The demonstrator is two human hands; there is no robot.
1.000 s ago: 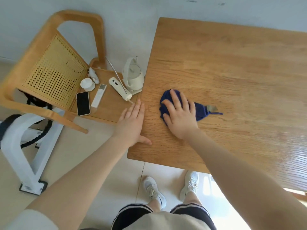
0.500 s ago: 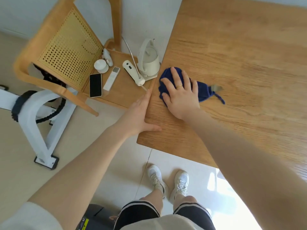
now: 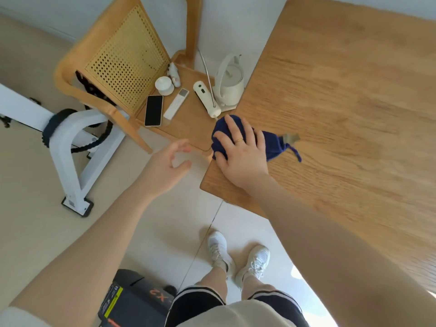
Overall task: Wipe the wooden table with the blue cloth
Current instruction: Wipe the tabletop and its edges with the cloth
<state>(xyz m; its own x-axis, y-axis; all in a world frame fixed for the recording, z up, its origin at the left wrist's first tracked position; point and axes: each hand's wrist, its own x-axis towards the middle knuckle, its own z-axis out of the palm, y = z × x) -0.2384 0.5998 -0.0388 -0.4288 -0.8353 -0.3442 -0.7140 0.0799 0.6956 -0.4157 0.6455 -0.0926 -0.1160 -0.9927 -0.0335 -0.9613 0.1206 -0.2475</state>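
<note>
The blue cloth (image 3: 271,143) lies bunched at the near left edge of the wooden table (image 3: 349,109), its grey tag and a loose thread trailing to the right. My right hand (image 3: 240,152) presses flat on top of the cloth, fingers spread toward the table edge, a ring on one finger. My left hand (image 3: 167,166) hovers off the table to the left, above the floor, with its fingers curled loosely and nothing in it.
A wooden chair (image 3: 122,60) stands against the table's left edge; its seat carries a phone (image 3: 153,110), a white remote (image 3: 176,103), a small white kettle (image 3: 230,83) and other white gadgets. A white exercise machine (image 3: 68,147) is at the left.
My right hand has slid the cloth to the left edge of the table. My left hand has lifted off the table corner and now hangs free over the floor.
</note>
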